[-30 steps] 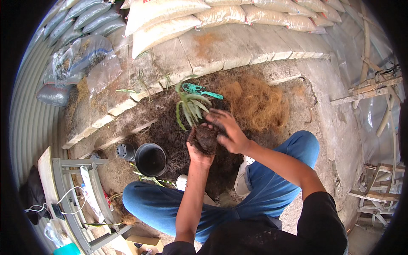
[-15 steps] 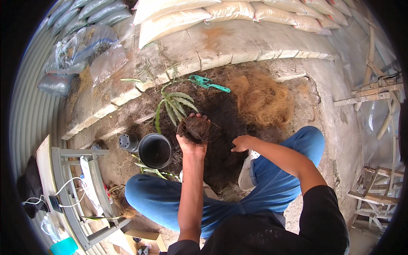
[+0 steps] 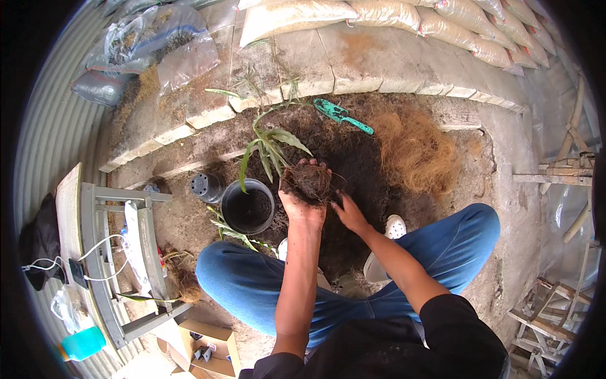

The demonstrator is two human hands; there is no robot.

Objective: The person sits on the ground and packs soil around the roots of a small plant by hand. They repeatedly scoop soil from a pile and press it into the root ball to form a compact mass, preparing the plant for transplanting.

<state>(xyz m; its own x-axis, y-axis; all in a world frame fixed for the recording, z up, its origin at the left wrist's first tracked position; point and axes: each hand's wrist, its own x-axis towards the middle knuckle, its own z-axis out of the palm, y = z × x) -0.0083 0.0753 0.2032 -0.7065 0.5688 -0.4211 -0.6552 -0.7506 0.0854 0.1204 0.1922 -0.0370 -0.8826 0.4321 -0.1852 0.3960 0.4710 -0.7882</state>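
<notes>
My left hand [image 3: 305, 210] is closed under the root ball [image 3: 307, 182] of a plant, holding it palm up above the dark soil [image 3: 356, 167]. The plant's long green leaves [image 3: 270, 150] point away from me and to the left. My right hand [image 3: 350, 213] is at the right side of the root ball, fingers stretched out and apart, with nothing seen in them; whether they touch the roots I cannot tell. Just left of my left wrist stands a round black pot [image 3: 250, 225], with a smaller black pot [image 3: 203, 186] lying beside it.
A green trowel [image 3: 344, 116] lies on the far soil, left of a heap of brown fibre [image 3: 416, 153]. Stacked sacks [image 3: 385, 16] line the back ledge [image 3: 303, 60]. A grey bench [image 3: 101, 252] stands at left; an open cardboard box [image 3: 218, 331] sits near it.
My right hand has moved up and left from the soil to the root ball, its fingers spreading. The left hand still holds the plant. The whole view has shifted slightly.
</notes>
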